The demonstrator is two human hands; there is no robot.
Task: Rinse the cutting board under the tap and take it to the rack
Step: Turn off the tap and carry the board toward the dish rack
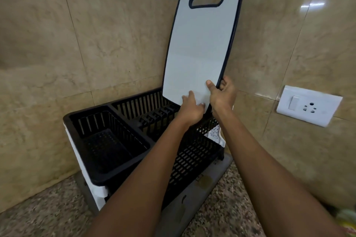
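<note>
Cutting board (200,44) between right fingers (223,84)

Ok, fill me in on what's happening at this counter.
A person holds a white cutting board upright over the black dish rack in the tiled corner. The right hand has its grip on the board's lower right edge; the left hand supports the bottom edge. The handle hole points up. Whether the board's bottom already rests in the rack is hidden behind the hands.
</note>
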